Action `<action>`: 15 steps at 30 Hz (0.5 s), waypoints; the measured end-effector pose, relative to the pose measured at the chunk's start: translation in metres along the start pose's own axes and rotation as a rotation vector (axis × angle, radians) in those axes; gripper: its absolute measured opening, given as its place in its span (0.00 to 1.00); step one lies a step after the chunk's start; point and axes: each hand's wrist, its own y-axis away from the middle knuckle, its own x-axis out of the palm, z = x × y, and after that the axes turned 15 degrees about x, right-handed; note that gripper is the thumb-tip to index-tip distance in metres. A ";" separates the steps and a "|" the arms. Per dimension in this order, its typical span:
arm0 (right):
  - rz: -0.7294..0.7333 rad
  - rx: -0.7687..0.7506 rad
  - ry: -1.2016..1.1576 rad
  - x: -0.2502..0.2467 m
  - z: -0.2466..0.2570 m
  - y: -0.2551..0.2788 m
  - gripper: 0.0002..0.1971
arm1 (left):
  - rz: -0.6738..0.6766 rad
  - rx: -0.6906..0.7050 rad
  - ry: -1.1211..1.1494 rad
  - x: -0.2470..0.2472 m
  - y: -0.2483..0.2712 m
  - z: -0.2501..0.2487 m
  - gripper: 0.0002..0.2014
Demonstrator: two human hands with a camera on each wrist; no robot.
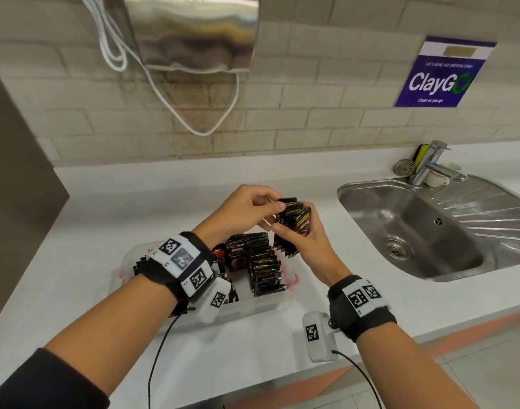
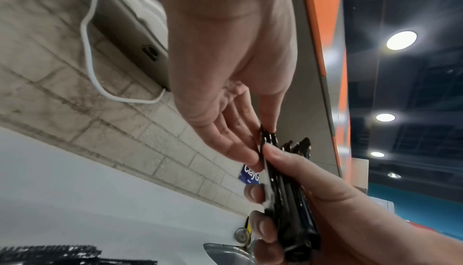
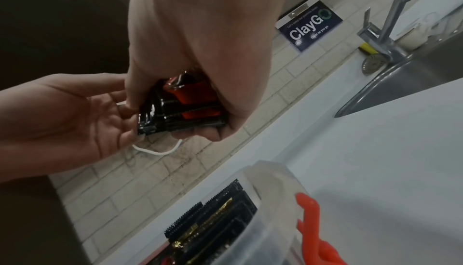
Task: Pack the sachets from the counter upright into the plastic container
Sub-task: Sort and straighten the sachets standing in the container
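A bunch of black sachets (image 1: 294,209) with red and gold print is held above the far right corner of the clear plastic container (image 1: 253,309). My right hand (image 1: 298,230) grips the bunch from below, fingers curled round it. My left hand (image 1: 272,203) pinches the sachet tops between thumb and fingers. In the left wrist view the left hand (image 2: 259,146) nips the edge of the sachets (image 2: 288,190). The right wrist view shows the right hand (image 3: 180,115) wrapped round the sachets (image 3: 190,109). Rows of upright sachets (image 1: 264,270) stand inside the container.
The container sits on a white counter (image 1: 134,208) and has red clips (image 3: 310,225) on its side. A steel sink (image 1: 415,231) with a tap (image 1: 427,163) lies to the right. A steel dispenser (image 1: 194,33) with white cables hangs on the tiled wall. A dark cabinet (image 1: 16,187) stands at the left.
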 end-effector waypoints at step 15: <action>-0.184 0.011 -0.005 0.005 -0.043 -0.012 0.18 | -0.099 -0.256 -0.361 -0.060 0.028 0.029 0.05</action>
